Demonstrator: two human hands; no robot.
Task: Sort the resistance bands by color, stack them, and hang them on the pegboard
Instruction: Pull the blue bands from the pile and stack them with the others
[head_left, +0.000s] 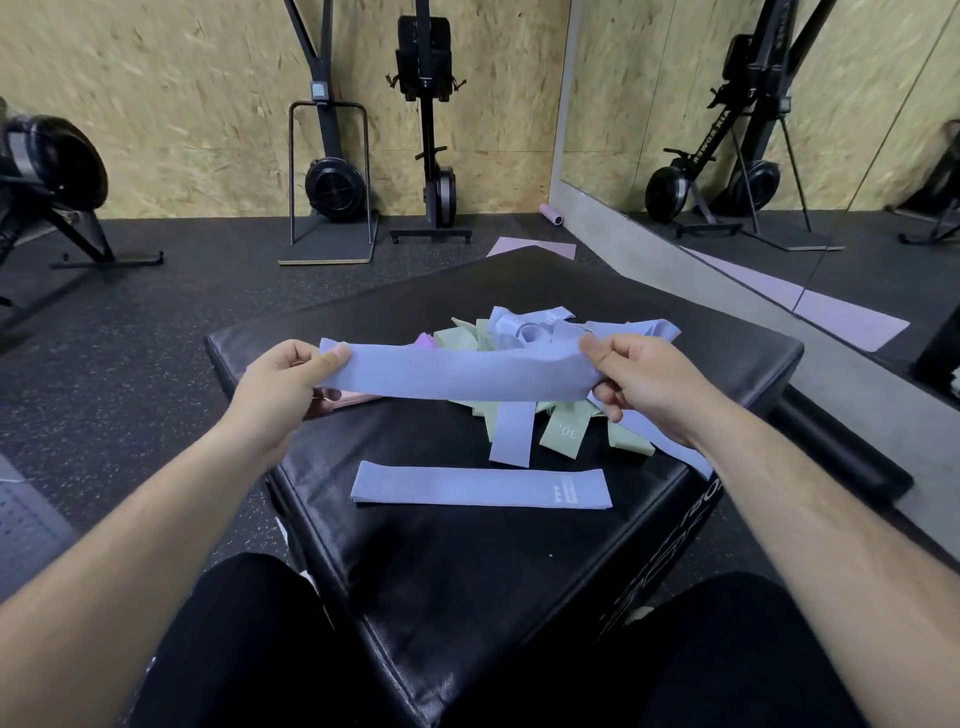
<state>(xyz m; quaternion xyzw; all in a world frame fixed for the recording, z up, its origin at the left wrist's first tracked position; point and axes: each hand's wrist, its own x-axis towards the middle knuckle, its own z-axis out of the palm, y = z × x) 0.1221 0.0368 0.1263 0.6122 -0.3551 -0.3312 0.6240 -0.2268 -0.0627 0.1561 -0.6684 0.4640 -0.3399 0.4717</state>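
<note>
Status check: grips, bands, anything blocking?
Both busy: left grip and right grip pinch ends of held blue band, above pile. Nearer, flat blue band lies apart on black box. Nothing in the way.

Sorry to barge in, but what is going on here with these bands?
A person at a black box holds a blue band flat between both hands: the left hand pinches one end, the right hand the other. Beneath it lies a mixed pile of blue, green and pink bands. A second band, also blue, lies flat on the box, nearer the person.
</note>
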